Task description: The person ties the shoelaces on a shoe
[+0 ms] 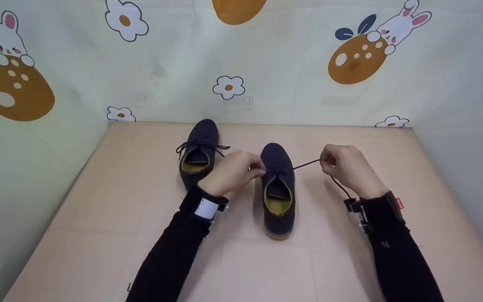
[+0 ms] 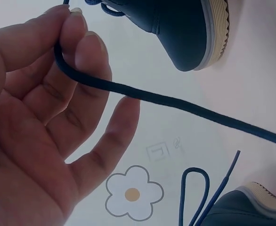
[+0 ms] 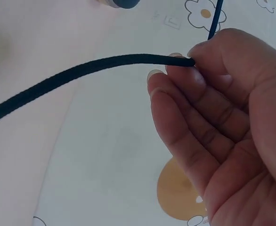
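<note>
A dark blue lace-up shoe (image 1: 276,156) with a yellowish insole stands on the table, toe pointing away. Close at its left side, my left hand (image 1: 235,171) pinches one shoelace (image 2: 175,104) between thumb and fingertips, and the rest of that lace trails past the fingers. Out to the right, my right hand (image 1: 352,171) pinches the other shoelace (image 1: 306,164), which runs straight from the shoe to the fingertips. Its loose end (image 3: 95,67) droops beyond the hand. A matching shoe (image 1: 204,129) with a tied bow (image 1: 199,144) stands behind my left hand, partly hidden by it.
The light pinkish tabletop (image 1: 99,209) reaches back to a pale wall covering (image 1: 183,84) printed with flowers and rabbits. Similar walls stand along the left and right sides. A small dark object (image 1: 129,287) shows beside the left sleeve near the front.
</note>
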The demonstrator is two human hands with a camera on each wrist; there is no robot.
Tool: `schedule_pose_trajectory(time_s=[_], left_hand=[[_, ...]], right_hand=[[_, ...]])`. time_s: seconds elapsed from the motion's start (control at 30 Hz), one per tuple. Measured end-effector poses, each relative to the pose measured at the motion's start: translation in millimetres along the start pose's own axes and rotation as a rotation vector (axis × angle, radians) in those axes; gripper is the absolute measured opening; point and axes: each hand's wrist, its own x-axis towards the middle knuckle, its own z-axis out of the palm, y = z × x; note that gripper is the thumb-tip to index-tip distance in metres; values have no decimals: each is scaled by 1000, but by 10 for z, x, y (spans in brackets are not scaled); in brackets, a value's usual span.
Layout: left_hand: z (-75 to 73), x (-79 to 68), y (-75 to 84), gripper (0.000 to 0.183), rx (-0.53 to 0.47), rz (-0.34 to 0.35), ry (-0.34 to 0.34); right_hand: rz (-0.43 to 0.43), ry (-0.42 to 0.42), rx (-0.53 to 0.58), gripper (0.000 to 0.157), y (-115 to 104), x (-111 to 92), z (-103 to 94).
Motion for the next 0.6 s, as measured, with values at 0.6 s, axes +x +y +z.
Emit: schedule_pose_trajectory(time_s=[0.6], left_hand=[[-101, -51, -77, 11, -24, -67, -58]], right_hand=[[82, -182, 18, 16, 73, -49, -100]])
